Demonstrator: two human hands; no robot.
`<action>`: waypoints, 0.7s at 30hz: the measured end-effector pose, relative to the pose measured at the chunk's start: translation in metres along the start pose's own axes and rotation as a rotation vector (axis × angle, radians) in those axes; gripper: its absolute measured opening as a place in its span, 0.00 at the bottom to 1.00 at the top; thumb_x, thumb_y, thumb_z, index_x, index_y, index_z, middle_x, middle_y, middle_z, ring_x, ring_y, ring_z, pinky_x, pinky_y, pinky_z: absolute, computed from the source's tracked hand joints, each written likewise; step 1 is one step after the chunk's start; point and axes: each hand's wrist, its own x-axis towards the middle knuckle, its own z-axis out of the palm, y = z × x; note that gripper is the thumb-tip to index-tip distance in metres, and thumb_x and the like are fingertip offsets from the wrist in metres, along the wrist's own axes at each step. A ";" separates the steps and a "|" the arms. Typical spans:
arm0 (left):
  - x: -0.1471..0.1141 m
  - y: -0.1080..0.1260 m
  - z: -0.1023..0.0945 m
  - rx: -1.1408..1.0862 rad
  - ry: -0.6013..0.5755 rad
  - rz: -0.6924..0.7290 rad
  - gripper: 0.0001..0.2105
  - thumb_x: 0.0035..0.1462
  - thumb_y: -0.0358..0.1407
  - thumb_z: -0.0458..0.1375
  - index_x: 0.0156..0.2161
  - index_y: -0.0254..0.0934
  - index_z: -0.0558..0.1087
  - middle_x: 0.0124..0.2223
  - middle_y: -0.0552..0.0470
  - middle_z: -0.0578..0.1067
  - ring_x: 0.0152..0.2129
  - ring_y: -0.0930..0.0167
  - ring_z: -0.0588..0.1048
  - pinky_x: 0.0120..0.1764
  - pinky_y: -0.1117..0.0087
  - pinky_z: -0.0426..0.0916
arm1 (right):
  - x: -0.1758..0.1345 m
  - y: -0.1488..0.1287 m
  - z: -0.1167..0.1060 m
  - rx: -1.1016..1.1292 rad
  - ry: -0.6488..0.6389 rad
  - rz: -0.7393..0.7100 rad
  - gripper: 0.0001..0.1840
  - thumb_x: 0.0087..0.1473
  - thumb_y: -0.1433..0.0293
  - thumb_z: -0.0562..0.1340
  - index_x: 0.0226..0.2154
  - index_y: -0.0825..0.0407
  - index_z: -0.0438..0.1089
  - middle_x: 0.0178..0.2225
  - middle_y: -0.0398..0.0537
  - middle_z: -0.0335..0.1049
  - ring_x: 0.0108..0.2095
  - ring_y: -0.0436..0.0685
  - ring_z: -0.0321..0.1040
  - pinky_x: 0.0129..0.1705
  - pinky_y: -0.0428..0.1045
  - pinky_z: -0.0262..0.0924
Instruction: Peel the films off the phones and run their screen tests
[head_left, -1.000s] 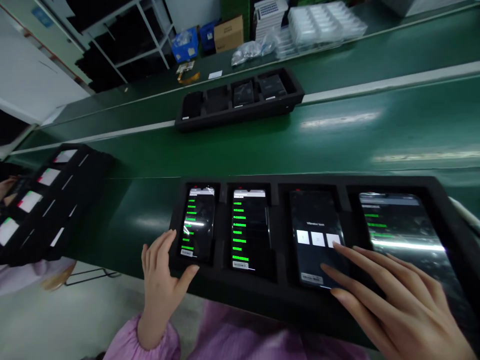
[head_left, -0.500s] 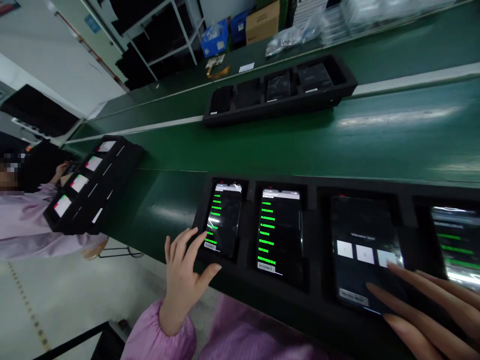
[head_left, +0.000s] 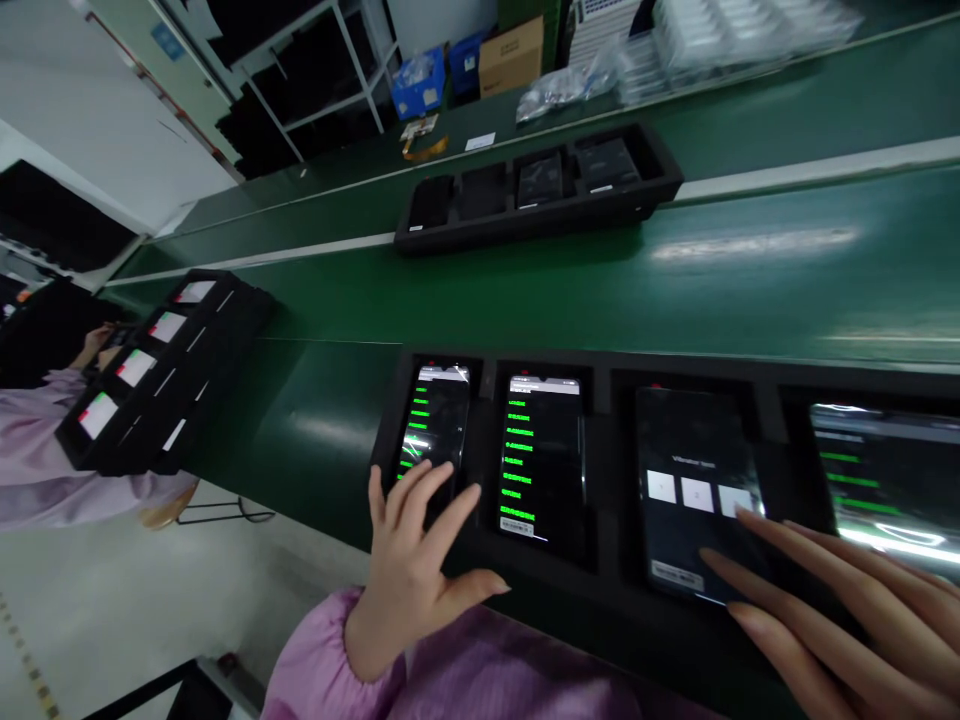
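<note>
Several phones lie face up in the slots of a black tray (head_left: 600, 440) on the green bench. My left hand (head_left: 420, 555) is open, fingers spread, over the lower part of the leftmost phone (head_left: 442, 410), whose screen lists green text lines. Beside it, the second phone (head_left: 544, 450) shows a similar green list. The third phone (head_left: 694, 425) shows "Vibrator test" with three white squares. My right hand (head_left: 847, 600) is open over its lower right, index fingertip at the rightmost square. A fourth phone (head_left: 877, 480) at the right edge is partly hidden by my right hand.
Across the bench is another black tray (head_left: 525, 230) with dark devices. To the left stand stacked black trays (head_left: 161, 370) with lit screens, near a person in a pink sleeve (head_left: 45, 440). Clear plastic trays (head_left: 750, 40), a cardboard box (head_left: 511, 58) and a blue bin (head_left: 420, 85) are behind.
My left hand has moved right, from the tray's left edge to over the leftmost phone. My right hand stays at the third phone's rightmost square. The view has shifted slightly.
</note>
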 end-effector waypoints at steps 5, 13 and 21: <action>0.016 0.020 0.011 -0.020 0.014 0.098 0.30 0.70 0.60 0.47 0.59 0.43 0.77 0.62 0.43 0.73 0.64 0.60 0.66 0.74 0.45 0.35 | 0.004 0.000 -0.004 -0.064 -0.008 -0.153 0.14 0.66 0.60 0.62 0.50 0.41 0.78 0.56 0.52 0.77 0.48 0.70 0.76 0.47 0.67 0.62; 0.018 0.027 0.007 -0.050 0.054 0.093 0.33 0.70 0.61 0.45 0.60 0.36 0.76 0.61 0.39 0.72 0.63 0.58 0.65 0.74 0.44 0.37 | 0.018 -0.015 -0.011 -0.113 -0.034 -0.195 0.14 0.70 0.63 0.58 0.48 0.50 0.77 0.55 0.60 0.75 0.51 0.70 0.72 0.49 0.64 0.60; 0.019 0.029 0.009 -0.077 0.003 0.275 0.30 0.71 0.55 0.51 0.59 0.29 0.74 0.61 0.34 0.70 0.63 0.55 0.66 0.74 0.40 0.38 | 0.025 -0.031 -0.021 -0.078 -0.079 -0.059 0.12 0.72 0.65 0.58 0.44 0.49 0.77 0.57 0.54 0.74 0.55 0.64 0.69 0.56 0.62 0.58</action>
